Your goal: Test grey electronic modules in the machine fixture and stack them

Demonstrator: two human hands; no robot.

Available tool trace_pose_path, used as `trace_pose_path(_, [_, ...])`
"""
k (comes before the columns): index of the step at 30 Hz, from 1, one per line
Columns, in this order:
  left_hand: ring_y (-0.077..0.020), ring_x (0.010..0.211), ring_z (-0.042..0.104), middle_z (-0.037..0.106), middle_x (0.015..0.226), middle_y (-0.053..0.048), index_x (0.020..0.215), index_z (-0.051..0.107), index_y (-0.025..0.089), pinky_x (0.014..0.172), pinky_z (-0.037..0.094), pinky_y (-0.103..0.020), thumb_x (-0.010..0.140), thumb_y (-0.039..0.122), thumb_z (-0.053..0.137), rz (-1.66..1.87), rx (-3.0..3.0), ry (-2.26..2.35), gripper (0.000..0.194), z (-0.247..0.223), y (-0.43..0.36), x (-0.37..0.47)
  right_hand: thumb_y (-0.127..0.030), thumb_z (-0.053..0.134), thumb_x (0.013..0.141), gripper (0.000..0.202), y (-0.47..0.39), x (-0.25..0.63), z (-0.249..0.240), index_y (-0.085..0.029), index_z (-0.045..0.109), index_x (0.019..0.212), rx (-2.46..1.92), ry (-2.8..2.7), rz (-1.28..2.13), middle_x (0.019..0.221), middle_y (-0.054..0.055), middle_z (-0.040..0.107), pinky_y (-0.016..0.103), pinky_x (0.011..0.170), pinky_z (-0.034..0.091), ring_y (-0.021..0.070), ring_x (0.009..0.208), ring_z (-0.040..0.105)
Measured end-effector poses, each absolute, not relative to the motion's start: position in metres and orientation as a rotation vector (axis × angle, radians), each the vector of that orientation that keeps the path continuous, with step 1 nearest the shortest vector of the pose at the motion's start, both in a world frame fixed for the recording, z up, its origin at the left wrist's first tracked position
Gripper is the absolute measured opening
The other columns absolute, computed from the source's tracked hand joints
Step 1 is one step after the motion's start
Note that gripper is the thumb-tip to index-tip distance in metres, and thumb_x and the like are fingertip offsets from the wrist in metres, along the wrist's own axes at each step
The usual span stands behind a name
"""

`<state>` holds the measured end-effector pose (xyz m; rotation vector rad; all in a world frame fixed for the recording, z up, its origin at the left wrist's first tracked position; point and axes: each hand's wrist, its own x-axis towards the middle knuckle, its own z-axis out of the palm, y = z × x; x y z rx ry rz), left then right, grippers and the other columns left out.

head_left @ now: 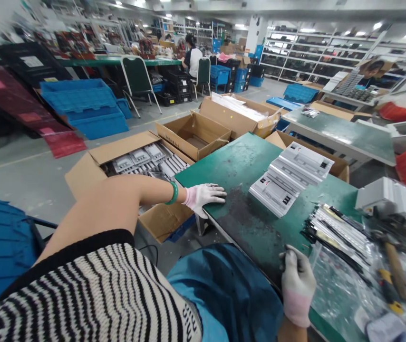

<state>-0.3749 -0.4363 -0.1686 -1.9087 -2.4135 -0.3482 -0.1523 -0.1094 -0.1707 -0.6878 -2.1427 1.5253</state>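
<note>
My left hand (206, 197), in a white and pink glove, lies flat on the corner of the green table (231, 166), fingers stretched out and nothing held. At the table's near edge on the right is my right hand (295, 275), also gloved, with its fingers curled; whether anything small is between them is too unclear to tell. Grey-white metal panels (292, 173) with black and red marks lie side by side beyond both hands. Right of them is a pile of metal strips and black pieces (338, 235) on clear plastic bags (338, 275).
A hammer (395, 266) and a yellow-black tool (388, 289) lie at the right, near white metal housings (395, 204). Left of the table stand an open carton of grey parts (96, 161) and another open carton (178, 137). A person (192, 59) sits farther back.
</note>
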Motion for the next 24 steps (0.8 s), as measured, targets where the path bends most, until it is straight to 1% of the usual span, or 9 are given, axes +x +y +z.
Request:
trace_pose_path(11, [-0.0404, 0.137, 0.043, 0.054, 0.142, -0.022, 0.139, 0.052, 0.016, 0.114, 0.032, -0.058, 0.066, 0.068, 0.067, -0.322, -1.904, -2.446, 0.091, -0.1685, -0.4354, -0.3747, -0.062, 0.058, 0.083, 0.053, -0.1079, -0.1520, -0.1716, -0.014, 0.068, 0.104, -0.687, -2.155, 1.527, 0.071, 0.003, 0.067, 0.027, 0.057, 0.042, 0.0137, 0.057, 0.052])
trace_pose_path(16, [-0.0407, 0.136, 0.044, 0.054, 0.142, -0.022, 0.138, 0.053, 0.014, 0.113, 0.034, -0.058, 0.067, 0.068, 0.065, -0.331, -1.906, -2.420, 0.090, -0.1680, -0.4353, -0.3741, -0.064, 0.058, 0.083, 0.055, -0.1072, -0.1514, -0.1739, -0.015, 0.069, 0.103, -0.693, -2.155, 1.508, 0.072, 0.003, 0.067, 0.026, 0.058, 0.042, 0.0135, 0.058, 0.052])
trace_pose_path(20, [-0.0401, 0.138, 0.043, 0.053, 0.143, -0.022, 0.138, 0.053, 0.014, 0.114, 0.032, -0.057, 0.068, 0.068, 0.065, -0.318, -1.902, -2.445, 0.090, -0.1667, -0.4352, -0.3732, -0.065, 0.058, 0.082, 0.055, -0.1086, -0.1519, -0.1722, -0.015, 0.069, 0.102, -0.702, -2.148, 1.510, 0.071, 0.003, 0.067, 0.026, 0.057, 0.041, 0.0133, 0.057, 0.051])
trace_pose_path(24, [-0.0388, 0.139, 0.042, 0.052, 0.145, -0.020, 0.138, 0.053, 0.016, 0.117, 0.029, -0.056, 0.066, 0.068, 0.066, -0.316, -1.891, -2.499, 0.090, -0.1652, -0.4348, -0.3729, -0.063, 0.058, 0.082, 0.053, -0.1097, -0.1522, -0.1709, -0.015, 0.069, 0.101, -0.708, -2.148, 1.503, 0.072, 0.003, 0.067, 0.027, 0.058, 0.041, 0.0136, 0.059, 0.051])
